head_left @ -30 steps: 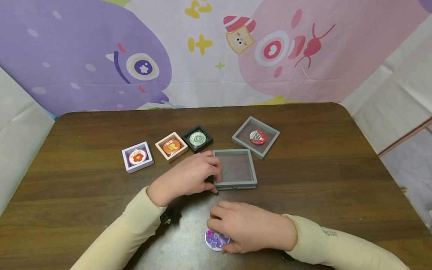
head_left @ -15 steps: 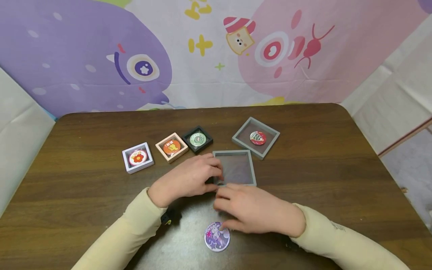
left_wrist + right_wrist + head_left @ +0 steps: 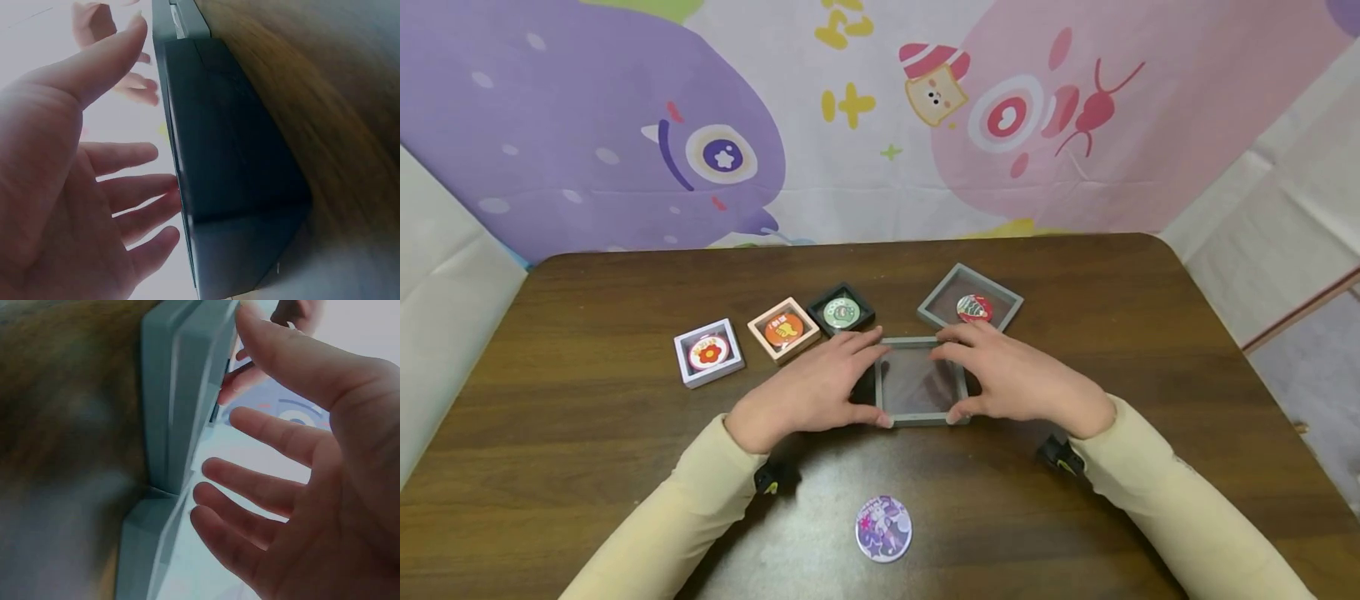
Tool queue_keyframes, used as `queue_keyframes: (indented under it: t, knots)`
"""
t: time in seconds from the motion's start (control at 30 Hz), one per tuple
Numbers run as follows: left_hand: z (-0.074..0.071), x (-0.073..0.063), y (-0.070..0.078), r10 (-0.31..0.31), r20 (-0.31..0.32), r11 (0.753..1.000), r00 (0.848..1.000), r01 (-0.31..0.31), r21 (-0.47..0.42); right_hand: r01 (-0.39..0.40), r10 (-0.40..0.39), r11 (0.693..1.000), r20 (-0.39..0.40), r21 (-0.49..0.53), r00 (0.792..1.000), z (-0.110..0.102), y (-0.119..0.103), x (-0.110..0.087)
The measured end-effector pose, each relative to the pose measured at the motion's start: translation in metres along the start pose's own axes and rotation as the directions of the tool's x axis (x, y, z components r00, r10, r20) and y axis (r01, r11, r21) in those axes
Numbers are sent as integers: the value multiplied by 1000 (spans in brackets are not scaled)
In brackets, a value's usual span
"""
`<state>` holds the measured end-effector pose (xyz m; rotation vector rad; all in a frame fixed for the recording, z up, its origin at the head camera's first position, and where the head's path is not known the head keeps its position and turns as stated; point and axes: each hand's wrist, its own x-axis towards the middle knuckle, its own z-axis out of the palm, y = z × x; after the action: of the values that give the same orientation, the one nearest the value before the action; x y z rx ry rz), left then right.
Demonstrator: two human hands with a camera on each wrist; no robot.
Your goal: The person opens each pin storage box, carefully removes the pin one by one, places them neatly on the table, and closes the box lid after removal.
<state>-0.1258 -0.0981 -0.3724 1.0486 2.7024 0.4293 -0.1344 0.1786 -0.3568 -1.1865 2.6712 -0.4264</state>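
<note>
A grey square display frame [image 3: 921,381] with a clear film centre lies flat between both hands. My left hand [image 3: 812,383] is at its left side, thumb at the near left corner, fingers extended over the far left edge. My right hand [image 3: 1018,375] mirrors it, thumb at the near right corner and fingers reaching over the right side. In the right wrist view, the right fingers [image 3: 250,481] are spread and fairly straight beside the frame [image 3: 194,381]. Nearer the person, a round purple badge [image 3: 883,529] lies on the table, touched by neither hand.
Behind the right hand sits another grey frame [image 3: 940,293] with a red badge [image 3: 974,308]. To the left stand small badge-filled frames: black [image 3: 867,318], peach [image 3: 808,333] and white [image 3: 700,379]. A cartoon-print cloth [image 3: 865,192] hangs beyond the wooden table [image 3: 587,467].
The right hand has left the purple badge and moved up to the grey frame's right side. The left hand's fingers have straightened at the frame's left side.
</note>
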Motion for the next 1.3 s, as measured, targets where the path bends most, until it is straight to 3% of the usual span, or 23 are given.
queue_keyframes:
  t: [0.17,0.8,1.03,1.17,1.3]
  knots:
    - [1,0,-2,-9,11,1000,1000,10,-4,-33,33,999,58,-2,998,2,3,2]
    - [6,2,-5,-32,51,998,998,35,-58,-59,58,998,59,13,997,6,5,4]
    - [-5,-3,-10,-32,78,996,996,39,-83,-80,79,997,72,21,994,6,4,4]
    - [-17,-11,-13,-48,89,997,995,53,-53,-87,84,996,76,28,994,6,4,4]
    - [-25,-19,-12,-105,159,994,982,108,-7,-93,90,995,80,32,993,6,4,4]
